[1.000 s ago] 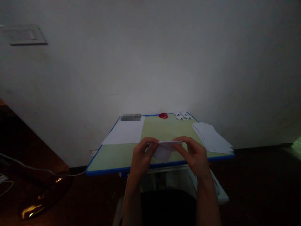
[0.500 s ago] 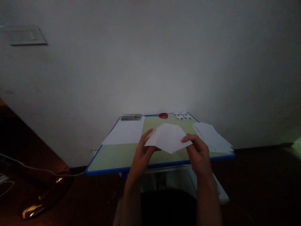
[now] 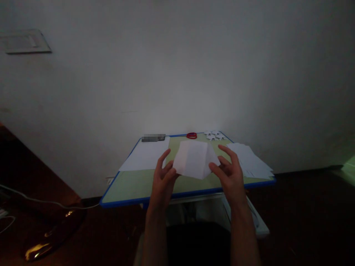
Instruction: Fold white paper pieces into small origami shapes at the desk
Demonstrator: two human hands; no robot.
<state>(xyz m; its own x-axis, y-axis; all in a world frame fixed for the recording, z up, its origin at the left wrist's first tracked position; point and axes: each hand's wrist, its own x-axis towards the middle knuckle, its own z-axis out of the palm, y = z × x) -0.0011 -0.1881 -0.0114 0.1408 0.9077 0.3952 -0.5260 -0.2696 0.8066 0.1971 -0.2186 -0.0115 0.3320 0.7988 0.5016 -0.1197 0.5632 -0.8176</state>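
Paper (image 3: 194, 159), white and creased, is held above the green tabletop (image 3: 133, 184): your left hand (image 3: 163, 177) grasps its left edge, and your right hand (image 3: 229, 173) grasps its right side, thumb on the near face. Beyond it, near the far edge, you have red-handled scissors (image 3: 191, 135) and small white paper shapes (image 3: 213, 136), with fanned white sheets (image 3: 251, 160) lying to your right.

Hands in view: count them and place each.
2: the left hand at the left side of the creased sheet, the right hand at its right side. No other shows.
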